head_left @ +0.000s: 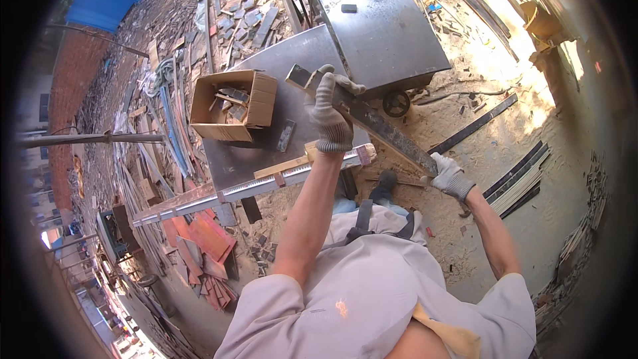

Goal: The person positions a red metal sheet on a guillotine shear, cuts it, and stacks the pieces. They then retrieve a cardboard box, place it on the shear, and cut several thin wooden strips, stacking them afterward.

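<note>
A long wooden plank (385,126) with a dark face slants from the metal saw table toward my right side. My left hand (330,110), in a grey knit glove, is closed around its upper part, thumb and fingers on either side. The lower end is gripped by my gloved right hand (452,176), out past the table's edge. Beside my left hand, a small dark wood block (286,135) lies on the metal table (229,159). An open cardboard box (262,100) with wood offcuts (232,103) inside stands left of that block.
A guide rail with a scale (246,191) runs along the table's near edge. Another dark block (349,8) lies on the far table half, above a handwheel (396,103). Stacked strips (518,183) and a loose dark board (475,123) lie on the sawdust-covered floor. Scrap wood heaps the left.
</note>
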`<state>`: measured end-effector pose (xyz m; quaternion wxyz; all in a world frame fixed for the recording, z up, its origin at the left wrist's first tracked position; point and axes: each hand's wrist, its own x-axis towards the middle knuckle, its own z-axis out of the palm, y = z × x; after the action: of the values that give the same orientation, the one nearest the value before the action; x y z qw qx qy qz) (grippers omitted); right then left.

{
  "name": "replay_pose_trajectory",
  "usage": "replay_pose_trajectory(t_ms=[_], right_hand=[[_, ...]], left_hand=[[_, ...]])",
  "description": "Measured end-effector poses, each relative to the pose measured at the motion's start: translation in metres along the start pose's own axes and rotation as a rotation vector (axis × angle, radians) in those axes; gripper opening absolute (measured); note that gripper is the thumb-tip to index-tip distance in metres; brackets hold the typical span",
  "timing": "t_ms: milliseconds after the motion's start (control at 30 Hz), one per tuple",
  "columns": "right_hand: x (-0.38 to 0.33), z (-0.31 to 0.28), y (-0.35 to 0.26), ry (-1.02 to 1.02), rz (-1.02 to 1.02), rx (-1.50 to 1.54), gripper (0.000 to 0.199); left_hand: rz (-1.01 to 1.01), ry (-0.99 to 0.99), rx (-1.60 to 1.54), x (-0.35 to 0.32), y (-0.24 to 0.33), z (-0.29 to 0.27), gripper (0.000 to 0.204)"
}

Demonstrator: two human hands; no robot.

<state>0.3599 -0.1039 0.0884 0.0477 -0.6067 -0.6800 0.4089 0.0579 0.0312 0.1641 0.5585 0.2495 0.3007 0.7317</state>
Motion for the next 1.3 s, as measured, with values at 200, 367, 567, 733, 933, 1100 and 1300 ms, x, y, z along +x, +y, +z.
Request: replay_pose_trajectory(t_ms=[200, 367, 567, 733, 933, 1100, 1300], right_hand=[[0.051, -0.035, 0.119, 0.122, -0.003, -0.455, 0.023], [0.116, -0.059, 0.148, 0.040, -0.028, -0.601, 0.019], [0.168, -0.040, 0.130, -0.071, -0.176, -0.791, 0.021], [0.212, -0.015, 0.118, -0.174, -0.199, -0.933, 0.024], [0.229, 0.024, 0.106, -0.153, -0.198, -1.081, 0.017], [0.253, 0.029, 0.112, -0.215, -0.122, -1.111, 0.018], [0.323, 0.001, 0.124, -0.119, -0.153, -1.052, 0.015]], left_hand=[[-0.536, 0.192, 0.941, -0.061, -0.054, -0.131, 0.057], [-0.176, -0.422, 1.731, -0.118, -0.061, -0.164, 0.087], [-0.011, -0.722, 1.837, -0.117, -0.064, -0.179, 0.112], [-0.116, -0.835, 1.939, -0.095, -0.085, -0.200, 0.123], [-0.128, -0.840, 2.042, -0.067, -0.113, -0.228, 0.108], [-0.326, -0.861, 1.965, -0.037, -0.123, -0.231, 0.102], [-0.132, -0.821, 1.961, 0.049, -0.138, -0.226, 0.092]])
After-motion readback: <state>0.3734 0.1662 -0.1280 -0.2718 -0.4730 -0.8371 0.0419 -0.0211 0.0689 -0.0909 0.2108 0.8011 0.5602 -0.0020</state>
